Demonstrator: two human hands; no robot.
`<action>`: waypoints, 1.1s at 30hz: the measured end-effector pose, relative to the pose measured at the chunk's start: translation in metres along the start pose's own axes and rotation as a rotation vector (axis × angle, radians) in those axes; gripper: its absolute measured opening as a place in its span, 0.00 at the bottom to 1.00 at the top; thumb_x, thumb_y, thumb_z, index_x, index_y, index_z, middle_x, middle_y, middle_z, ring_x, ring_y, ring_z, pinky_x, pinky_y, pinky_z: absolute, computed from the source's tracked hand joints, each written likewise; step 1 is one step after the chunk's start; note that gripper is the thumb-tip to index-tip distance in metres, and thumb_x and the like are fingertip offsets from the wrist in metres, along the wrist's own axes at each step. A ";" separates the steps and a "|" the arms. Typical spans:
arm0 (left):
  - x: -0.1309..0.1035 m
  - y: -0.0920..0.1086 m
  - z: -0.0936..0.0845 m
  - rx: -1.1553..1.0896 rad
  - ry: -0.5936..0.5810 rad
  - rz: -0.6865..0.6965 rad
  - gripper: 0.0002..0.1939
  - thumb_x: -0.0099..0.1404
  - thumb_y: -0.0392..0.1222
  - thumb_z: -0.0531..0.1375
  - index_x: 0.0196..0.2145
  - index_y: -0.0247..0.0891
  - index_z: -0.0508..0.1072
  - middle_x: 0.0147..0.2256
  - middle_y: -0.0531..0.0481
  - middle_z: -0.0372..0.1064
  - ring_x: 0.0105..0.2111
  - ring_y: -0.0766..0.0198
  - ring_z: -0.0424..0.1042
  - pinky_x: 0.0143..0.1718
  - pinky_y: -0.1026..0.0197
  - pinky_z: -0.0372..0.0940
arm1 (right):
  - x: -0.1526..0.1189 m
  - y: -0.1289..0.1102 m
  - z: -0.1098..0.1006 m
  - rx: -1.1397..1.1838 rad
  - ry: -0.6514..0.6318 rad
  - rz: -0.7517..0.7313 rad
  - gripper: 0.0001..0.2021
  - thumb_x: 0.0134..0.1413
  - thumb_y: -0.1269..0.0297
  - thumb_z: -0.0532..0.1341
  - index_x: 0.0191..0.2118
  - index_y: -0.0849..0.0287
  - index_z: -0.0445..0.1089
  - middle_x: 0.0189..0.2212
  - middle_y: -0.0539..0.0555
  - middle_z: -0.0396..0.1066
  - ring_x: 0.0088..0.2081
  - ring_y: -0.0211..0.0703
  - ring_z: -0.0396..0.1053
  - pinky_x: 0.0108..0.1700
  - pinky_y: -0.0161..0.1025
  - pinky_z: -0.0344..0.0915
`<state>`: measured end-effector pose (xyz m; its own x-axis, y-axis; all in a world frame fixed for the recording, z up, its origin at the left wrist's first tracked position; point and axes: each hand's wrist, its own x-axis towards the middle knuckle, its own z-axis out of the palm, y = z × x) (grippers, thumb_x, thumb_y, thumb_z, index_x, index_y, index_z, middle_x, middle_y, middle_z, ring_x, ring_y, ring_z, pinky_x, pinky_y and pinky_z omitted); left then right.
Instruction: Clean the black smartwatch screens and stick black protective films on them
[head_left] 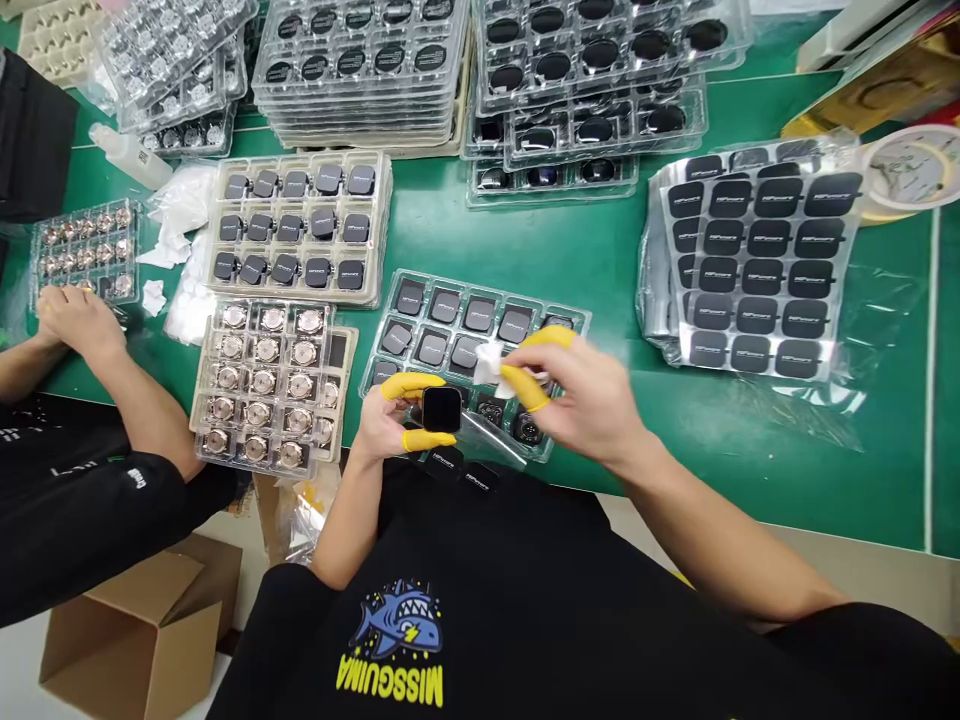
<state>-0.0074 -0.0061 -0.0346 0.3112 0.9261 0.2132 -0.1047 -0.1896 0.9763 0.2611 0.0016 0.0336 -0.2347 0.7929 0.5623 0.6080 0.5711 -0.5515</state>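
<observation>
My left hand (pixel 397 418), with yellow finger covers on thumb and forefinger, holds a square black watch face (pixel 442 409) by its edges, dark screen up. To its right, my right hand (pixel 574 395), also in yellow finger covers, pinches a crumpled white cloth (pixel 489 362). The cloth is apart from the watch face. Beneath both hands lies a clear compartment tray (pixel 427 272) with dark square pieces in its upper rows and round-backed black pieces in its lower row. Two black labelled squares (pixel 480 477) rest at the table's front edge, below the tray.
Trays of dark squares (pixel 300 225) and of metallic watch cases (pixel 262 385) stand left. Stacked trays (pixel 360 90) line the back. Label sheets (pixel 757 270) and a tape roll (pixel 911 170) lie right. Another person's hands (pixel 82 320) work at far left.
</observation>
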 end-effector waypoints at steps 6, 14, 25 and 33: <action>0.006 0.000 0.003 -0.021 -0.035 0.090 0.42 0.48 0.56 0.88 0.57 0.40 0.84 0.44 0.44 0.88 0.39 0.55 0.89 0.43 0.59 0.84 | 0.011 -0.019 -0.012 0.229 -0.030 0.030 0.04 0.74 0.67 0.68 0.47 0.51 0.82 0.37 0.54 0.82 0.33 0.44 0.76 0.34 0.42 0.71; 0.012 0.000 0.007 -0.064 -0.035 0.074 0.42 0.46 0.61 0.87 0.55 0.41 0.86 0.38 0.49 0.86 0.33 0.59 0.85 0.38 0.60 0.81 | 0.023 -0.026 0.013 0.197 -0.218 -0.144 0.10 0.80 0.66 0.63 0.46 0.55 0.84 0.38 0.55 0.80 0.38 0.43 0.76 0.35 0.38 0.68; 0.006 0.014 -0.003 0.006 0.086 0.146 0.40 0.46 0.62 0.87 0.52 0.41 0.88 0.39 0.46 0.87 0.35 0.57 0.88 0.36 0.61 0.84 | 0.025 0.000 -0.045 0.192 -0.229 0.047 0.06 0.73 0.70 0.66 0.45 0.51 0.80 0.37 0.52 0.81 0.35 0.45 0.76 0.35 0.41 0.68; 0.015 0.017 0.008 -0.023 -0.006 0.152 0.41 0.48 0.56 0.88 0.57 0.42 0.86 0.40 0.48 0.88 0.35 0.58 0.87 0.38 0.61 0.82 | 0.029 -0.028 -0.012 0.190 -0.212 -0.062 0.06 0.76 0.69 0.65 0.48 0.53 0.81 0.38 0.54 0.81 0.36 0.44 0.78 0.36 0.40 0.71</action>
<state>0.0027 0.0017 -0.0145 0.2954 0.8856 0.3584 -0.1724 -0.3196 0.9317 0.2462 0.0062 0.0728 -0.4327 0.7702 0.4686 0.4387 0.6339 -0.6369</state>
